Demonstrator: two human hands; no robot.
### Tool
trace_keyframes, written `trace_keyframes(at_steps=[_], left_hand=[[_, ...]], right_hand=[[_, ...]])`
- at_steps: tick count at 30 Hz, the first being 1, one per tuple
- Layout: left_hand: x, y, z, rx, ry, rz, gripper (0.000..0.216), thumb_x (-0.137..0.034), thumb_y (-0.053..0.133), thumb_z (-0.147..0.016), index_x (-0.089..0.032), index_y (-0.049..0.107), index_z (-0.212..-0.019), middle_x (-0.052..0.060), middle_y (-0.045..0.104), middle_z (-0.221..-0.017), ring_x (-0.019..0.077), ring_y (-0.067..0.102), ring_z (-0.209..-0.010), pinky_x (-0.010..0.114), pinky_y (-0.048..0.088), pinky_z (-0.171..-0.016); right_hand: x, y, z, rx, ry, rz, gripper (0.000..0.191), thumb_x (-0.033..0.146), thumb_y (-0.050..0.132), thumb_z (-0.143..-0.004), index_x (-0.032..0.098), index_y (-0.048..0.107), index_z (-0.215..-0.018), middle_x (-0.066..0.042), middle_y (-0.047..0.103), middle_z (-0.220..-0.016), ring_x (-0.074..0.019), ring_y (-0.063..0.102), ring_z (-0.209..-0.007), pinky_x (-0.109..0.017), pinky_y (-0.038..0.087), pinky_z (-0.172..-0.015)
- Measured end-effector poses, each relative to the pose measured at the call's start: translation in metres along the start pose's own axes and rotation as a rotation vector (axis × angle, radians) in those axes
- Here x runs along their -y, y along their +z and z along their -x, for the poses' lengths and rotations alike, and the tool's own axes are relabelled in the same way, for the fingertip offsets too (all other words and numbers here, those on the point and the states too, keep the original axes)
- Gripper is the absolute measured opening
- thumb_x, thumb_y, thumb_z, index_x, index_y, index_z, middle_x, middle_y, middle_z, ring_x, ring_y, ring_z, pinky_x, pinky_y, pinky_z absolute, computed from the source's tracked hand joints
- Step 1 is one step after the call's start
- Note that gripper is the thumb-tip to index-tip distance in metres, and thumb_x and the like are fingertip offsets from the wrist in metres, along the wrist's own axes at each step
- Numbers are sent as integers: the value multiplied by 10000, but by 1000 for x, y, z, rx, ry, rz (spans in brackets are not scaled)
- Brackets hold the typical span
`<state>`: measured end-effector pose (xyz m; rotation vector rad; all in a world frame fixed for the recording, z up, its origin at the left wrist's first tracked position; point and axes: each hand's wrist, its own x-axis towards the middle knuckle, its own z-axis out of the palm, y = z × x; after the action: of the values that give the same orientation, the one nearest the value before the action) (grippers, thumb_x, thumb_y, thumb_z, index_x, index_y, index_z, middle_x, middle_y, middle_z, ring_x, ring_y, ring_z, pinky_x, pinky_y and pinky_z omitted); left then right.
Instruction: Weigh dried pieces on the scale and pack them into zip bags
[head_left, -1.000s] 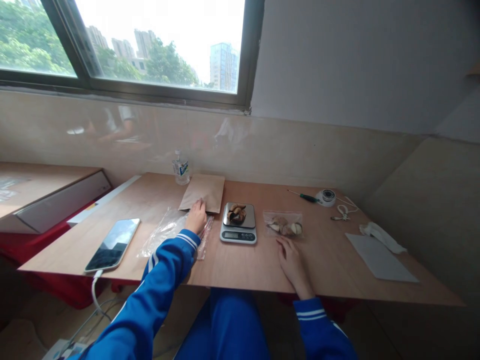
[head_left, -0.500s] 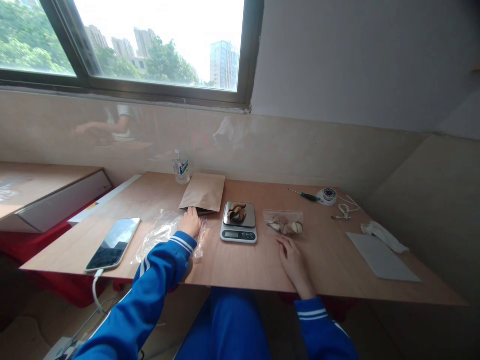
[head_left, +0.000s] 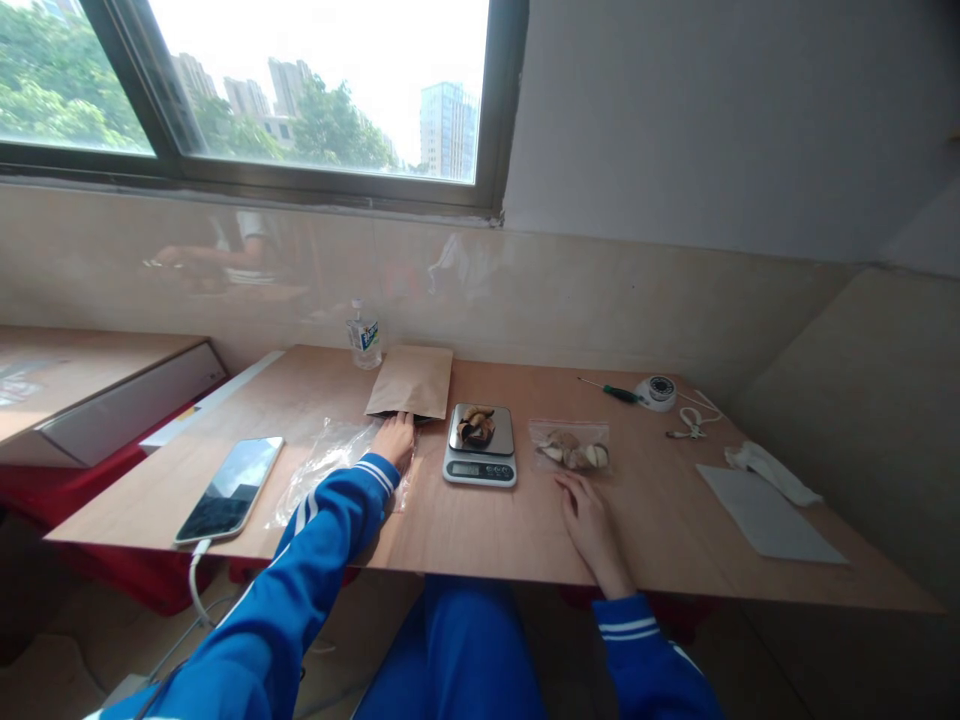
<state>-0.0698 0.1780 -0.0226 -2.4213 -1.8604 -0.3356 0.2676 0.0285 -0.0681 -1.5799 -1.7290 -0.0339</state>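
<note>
My left hand (head_left: 394,440) reaches forward to the mouth of a brown paper bag (head_left: 414,380). Its fingers are stretched out at the dark opening, and their tips are hidden there. A crumpled clear plastic bag (head_left: 322,468) lies under and beside that wrist. Right of it, a kitchen scale (head_left: 480,472) carries several brown, dried, curled pieces (head_left: 476,428); its display is too small to read. My right hand (head_left: 589,520) rests open on the table, holding nothing. Just beyond its fingertips is a clear zip bag (head_left: 571,446) with brownish and whitish pieces inside.
A phone (head_left: 231,490) on a white cable lies at the left. Behind the paper bag stands a clear bottle (head_left: 364,340). At the right are a green-handled screwdriver (head_left: 619,394), a white dome camera (head_left: 657,392) with a cable, a white sheet (head_left: 769,515) and a white cloth (head_left: 774,474).
My left hand has shifted slightly right along the paper bag's mouth, its fingers now at the opening's middle. The bag's left corner has moved a little right. My right hand stays put.
</note>
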Motion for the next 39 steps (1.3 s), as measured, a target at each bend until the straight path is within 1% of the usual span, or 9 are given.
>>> trace_keyframes(at_steps=[4, 8, 13, 15, 20, 25, 31, 36, 39], left_hand=[[4, 6, -9, 22, -25, -28, 348, -125, 369, -803, -47, 583, -1066, 225, 601, -1062, 298, 507, -1045, 391, 374, -874], [4, 11, -16, 24, -62, -48, 316, -157, 364, -820, -71, 648, -930, 224, 640, -947, 311, 529, -977, 409, 363, -845], [-2, 9, -15, 10, -77, -68, 328, -167, 360, -831, -82, 676, -838, 222, 655, -880, 323, 525, -970, 406, 353, -825], [-5, 8, -13, 0, -86, -78, 339, -174, 349, -841, -72, 671, -862, 225, 650, -890, 326, 516, -989, 402, 349, -829], [-6, 13, -9, -43, -152, -103, 394, -206, 316, -864, -16, 589, -1074, 269, 583, -1060, 350, 485, -1046, 433, 335, -857], [1, 18, -13, 6, -161, -92, 366, -243, 345, -868, -48, 646, -942, 254, 606, -991, 341, 525, -1001, 447, 327, -882], [1, 19, -17, 16, -211, -80, 377, -248, 335, -872, -44, 585, -1067, 256, 560, -1127, 346, 488, -1076, 456, 309, -916], [1, 17, -19, 54, -214, -30, 362, -239, 314, -877, -70, 608, -1002, 211, 592, -1106, 325, 476, -1110, 429, 293, -955], [1, 11, -19, 64, -208, 2, 348, -225, 334, -865, -67, 593, -1035, 199, 587, -1132, 309, 479, -1116, 406, 295, -960]], right_hand=[[0, 0, 0, 9, -1, 12, 322, 206, 355, -872, 175, 627, -1042, -114, 607, -1108, -223, 568, -1023, -404, 474, -897], [-1, 1, 0, 4, -11, 10, 324, 201, 364, -860, 191, 629, -1047, -101, 613, -1096, -222, 570, -1011, -408, 475, -893], [1, 0, 0, 5, -13, -1, 328, 188, 363, -857, 194, 631, -1046, -99, 613, -1094, -222, 569, -1012, -412, 469, -901], [2, 0, 0, 2, -8, -1, 326, 189, 360, -861, 189, 630, -1043, -103, 613, -1094, -223, 569, -1012, -412, 469, -900], [3, -1, -1, 1, -6, 9, 325, 196, 356, -867, 176, 629, -1041, -113, 609, -1101, -226, 569, -1018, -410, 471, -899], [3, -1, -1, 11, 9, 10, 328, 199, 354, -867, 180, 632, -1039, -109, 607, -1103, -228, 565, -1024, -418, 469, -901], [1, 0, -1, -1, -6, 9, 335, 191, 357, -858, 186, 639, -1039, -106, 612, -1094, -226, 569, -1019, -412, 469, -901], [0, 0, -1, 3, -6, 16, 332, 196, 365, -854, 184, 636, -1045, -104, 617, -1088, -223, 570, -1008, -411, 468, -901], [1, -1, -1, 11, 0, 28, 332, 201, 361, -857, 174, 631, -1047, -111, 611, -1098, -224, 569, -1009, -405, 471, -896]])
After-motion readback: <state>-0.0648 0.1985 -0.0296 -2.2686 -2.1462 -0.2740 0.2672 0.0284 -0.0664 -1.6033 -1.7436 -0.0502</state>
